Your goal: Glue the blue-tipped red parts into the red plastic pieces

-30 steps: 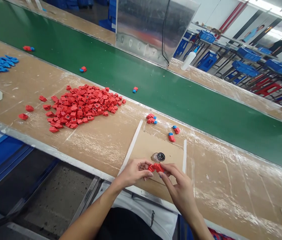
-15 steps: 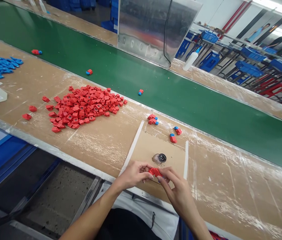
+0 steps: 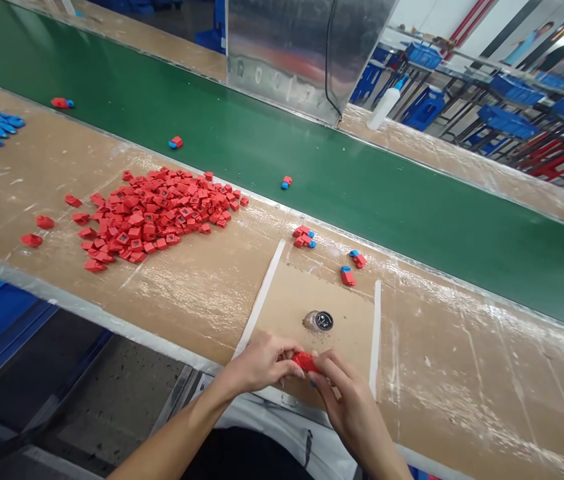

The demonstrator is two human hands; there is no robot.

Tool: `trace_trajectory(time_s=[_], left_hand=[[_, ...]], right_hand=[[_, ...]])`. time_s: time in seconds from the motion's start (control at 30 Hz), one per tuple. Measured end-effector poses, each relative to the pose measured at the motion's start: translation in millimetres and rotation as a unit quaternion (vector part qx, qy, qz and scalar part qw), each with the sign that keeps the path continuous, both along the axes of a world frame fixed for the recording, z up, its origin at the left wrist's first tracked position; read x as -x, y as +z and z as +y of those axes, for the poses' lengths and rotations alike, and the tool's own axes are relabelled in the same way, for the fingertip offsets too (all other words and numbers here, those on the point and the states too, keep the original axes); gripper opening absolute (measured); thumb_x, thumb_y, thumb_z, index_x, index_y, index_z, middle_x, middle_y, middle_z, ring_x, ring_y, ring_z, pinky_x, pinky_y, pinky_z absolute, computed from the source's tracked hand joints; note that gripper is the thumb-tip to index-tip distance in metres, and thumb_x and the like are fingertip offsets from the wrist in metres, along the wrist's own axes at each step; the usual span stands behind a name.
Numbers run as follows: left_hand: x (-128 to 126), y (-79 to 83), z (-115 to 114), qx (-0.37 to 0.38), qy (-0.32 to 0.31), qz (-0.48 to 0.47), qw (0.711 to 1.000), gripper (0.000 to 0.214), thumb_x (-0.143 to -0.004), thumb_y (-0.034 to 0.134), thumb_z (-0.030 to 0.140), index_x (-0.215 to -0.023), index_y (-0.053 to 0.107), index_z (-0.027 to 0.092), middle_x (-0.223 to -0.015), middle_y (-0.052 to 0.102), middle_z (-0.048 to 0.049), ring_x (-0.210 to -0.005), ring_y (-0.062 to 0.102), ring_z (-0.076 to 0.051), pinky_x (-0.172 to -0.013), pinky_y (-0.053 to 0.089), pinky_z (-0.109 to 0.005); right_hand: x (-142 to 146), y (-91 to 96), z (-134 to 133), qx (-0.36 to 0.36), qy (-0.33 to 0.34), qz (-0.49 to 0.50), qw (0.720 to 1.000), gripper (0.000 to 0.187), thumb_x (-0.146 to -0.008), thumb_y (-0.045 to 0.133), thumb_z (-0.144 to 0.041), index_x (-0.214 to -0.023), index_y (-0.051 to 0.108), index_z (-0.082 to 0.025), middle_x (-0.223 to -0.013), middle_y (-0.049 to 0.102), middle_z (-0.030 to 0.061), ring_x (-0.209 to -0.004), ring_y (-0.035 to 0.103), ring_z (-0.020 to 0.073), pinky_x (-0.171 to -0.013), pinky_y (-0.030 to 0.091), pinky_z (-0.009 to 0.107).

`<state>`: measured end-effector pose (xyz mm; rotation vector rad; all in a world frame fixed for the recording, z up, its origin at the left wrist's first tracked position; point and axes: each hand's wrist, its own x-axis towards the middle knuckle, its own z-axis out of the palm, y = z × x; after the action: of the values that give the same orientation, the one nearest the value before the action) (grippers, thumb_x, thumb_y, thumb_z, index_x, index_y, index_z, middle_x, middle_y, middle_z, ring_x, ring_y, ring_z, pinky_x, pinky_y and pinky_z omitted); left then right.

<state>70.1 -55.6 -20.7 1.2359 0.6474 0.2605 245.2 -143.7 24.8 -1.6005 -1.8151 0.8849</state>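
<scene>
Together, left hand (image 3: 265,365) and right hand (image 3: 345,393) pinch red pieces (image 3: 304,361), forearms (image 3: 187,427) angled inward.

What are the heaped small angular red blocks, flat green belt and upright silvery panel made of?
Red blocks: probably moulded plastic, mostly matte, given even colour and crisp edges. Green belt: perhaps PVC or rubber, smooth, showing a soft sheen. Silvery panel: likely sheet metal, glossy, with blurred reflections.
</scene>
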Motion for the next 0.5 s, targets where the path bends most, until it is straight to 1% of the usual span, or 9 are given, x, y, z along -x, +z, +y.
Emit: trace_trajectory(time_s=[0.13, 0.23, 0.3, 0.37, 0.43, 0.5], left_hand=[[0.8, 0.8, 1.3, -0.008, 0.003, 0.002, 1.0, 0.022, -0.082, 0.061, 0.028, -0.096, 0.066, 0.012, -0.069, 0.058, -0.0011, -0.058, 0.054, -0.012, -0.052, 0.046, -0.02], [0.0, -1.0, 3.0, 0.001, 0.005, 0.005, 1.0, 0.028, -0.084, 0.06, 0.03, -0.102, 0.066, 0.011, -0.069, 0.058, -0.0013, -0.06, 0.054, -0.011, -0.053, 0.046, -0.02], [-1.6, -1.2, 5.2, 0.011, -0.004, 0.011, 1.0, 0.032, -0.084, 0.06, 0.033, -0.106, 0.066, 0.009, -0.068, 0.057, -0.0012, -0.06, 0.054, -0.011, -0.054, 0.045, -0.02], [-2.5, 1.2, 8.4, 0.033, -0.014, 0.02, 0.999, 0.04, -0.082, 0.064, 0.035, -0.111, 0.064, 0.008, -0.068, 0.056, -0.0003, -0.06, 0.053, -0.01, -0.055, 0.044, -0.02], [0.5, 6.8, 13.5, 0.052, -0.019, 0.032, 0.998, 0.054, -0.077, 0.068, 0.036, -0.124, 0.058, 0.01, -0.072, 0.056, 0.0002, -0.062, 0.055, -0.011, -0.055, 0.044, -0.021], [9.5, 14.8, 23.4, 0.045, -0.011, 0.048, 0.998, 0.067, -0.076, 0.069, 0.036, -0.135, 0.048, 0.012, -0.079, 0.06, -0.0013, -0.066, 0.058, -0.013, -0.054, 0.045, -0.021]], right_hand=[[-2.3, 1.2, 1.8, -0.018, 0.004, -0.001, 1.0, 0.015, -0.103, 0.041, -0.02, -0.106, 0.056, -0.02, -0.092, 0.053, 0.0039, -0.081, 0.052, 0.0147, -0.071, 0.04, 0.025], [-3.8, 1.5, 4.9, 0.0, -0.011, 0.003, 1.0, 0.017, -0.102, 0.042, -0.023, -0.102, 0.058, -0.019, -0.095, 0.057, 0.0051, -0.083, 0.055, 0.0158, -0.073, 0.042, 0.026], [-1.3, -0.3, 8.2, 0.029, -0.042, 0.019, 0.998, 0.018, -0.101, 0.044, -0.027, -0.101, 0.06, -0.018, -0.092, 0.06, 0.005, -0.078, 0.057, 0.016, -0.07, 0.043, 0.026], [3.7, -3.3, 10.9, 0.05, -0.078, 0.048, 0.995, 0.021, -0.099, 0.047, -0.032, -0.102, 0.062, -0.018, -0.089, 0.063, 0.0053, -0.075, 0.06, 0.017, -0.067, 0.045, 0.027], [6.2, -5.5, 8.3, 0.043, -0.113, 0.084, 0.989, 0.024, -0.098, 0.05, -0.037, -0.101, 0.064, -0.017, -0.087, 0.066, 0.0061, -0.074, 0.062, 0.0183, -0.066, 0.049, 0.028], [-1.4, -4.8, -5.8, 0.01, -0.157, 0.116, 0.981, 0.026, -0.097, 0.052, -0.04, -0.1, 0.065, -0.017, -0.089, 0.068, 0.007, -0.076, 0.065, 0.0195, -0.068, 0.053, 0.029]])
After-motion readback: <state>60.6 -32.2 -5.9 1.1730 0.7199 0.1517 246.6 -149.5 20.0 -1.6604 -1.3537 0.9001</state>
